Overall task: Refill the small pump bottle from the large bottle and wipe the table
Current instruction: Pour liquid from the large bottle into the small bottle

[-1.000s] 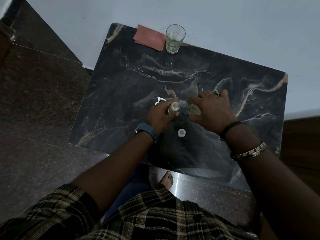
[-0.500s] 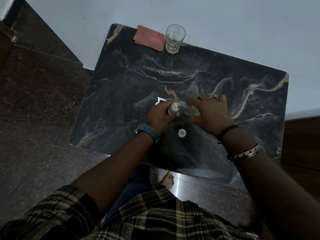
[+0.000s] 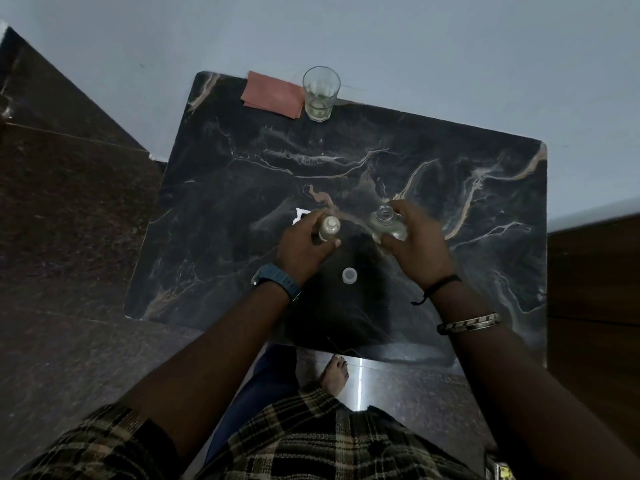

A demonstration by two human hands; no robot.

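Note:
My left hand (image 3: pixel 301 249) grips a small bottle (image 3: pixel 329 228) that stands upright on the dark marble table (image 3: pixel 221 188). My right hand (image 3: pixel 419 244) holds a larger clear bottle (image 3: pixel 386 223) upright, its mouth uncovered, a short way to the right of the small one. A white cap (image 3: pixel 349 275) lies on the table between my wrists. Something white (image 3: pixel 299 216) shows behind my left hand, mostly hidden. A folded reddish cloth (image 3: pixel 273 95) lies at the table's far edge.
A drinking glass (image 3: pixel 320 93) with a little liquid stands beside the cloth at the far edge, against the pale wall. Dark stone floor surrounds the table, and my bare foot (image 3: pixel 334 374) shows under its near edge.
The large bottle was tipped with its mouth at the small bottle. My right hand has drawn it away to the right and set it upright; the two bottles are now apart.

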